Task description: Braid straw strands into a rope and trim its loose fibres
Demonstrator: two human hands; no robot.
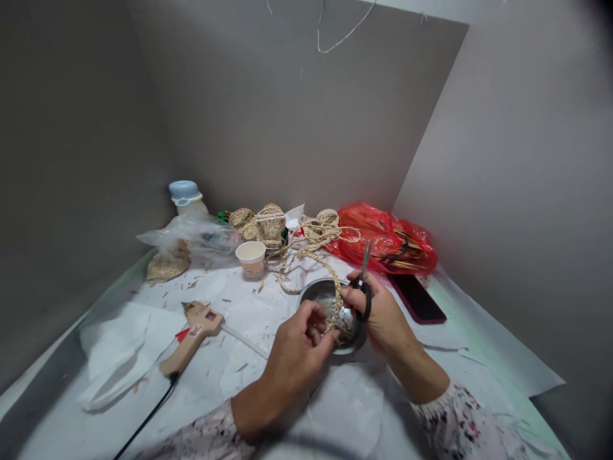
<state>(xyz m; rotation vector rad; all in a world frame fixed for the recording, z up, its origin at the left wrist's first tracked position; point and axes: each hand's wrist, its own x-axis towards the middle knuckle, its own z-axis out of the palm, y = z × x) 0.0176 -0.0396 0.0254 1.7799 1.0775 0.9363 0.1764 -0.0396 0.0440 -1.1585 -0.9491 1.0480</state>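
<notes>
A braided straw cord (338,297) hangs in a curve over a metal bowl (306,291) that holds straw scraps. My left hand (304,338) pinches the cord's lower end between thumb and fingers, over the bowl's near left side. At the bowl's right side, my right hand (378,313) holds small black-handled scissors (364,291) with the blades pointing up and away. Its thumb and finger are close to the cord; whether they touch it is hard to tell. The rest of the cord runs back in loose loops toward straw coils.
A glue gun (194,338) lies at left with its cord. Further back are a paper cup (251,259), a blue-lidded bottle (186,195), a clear plastic bag (196,233), straw coils (271,223) and a red bag (368,236). A phone (418,299) lies at right.
</notes>
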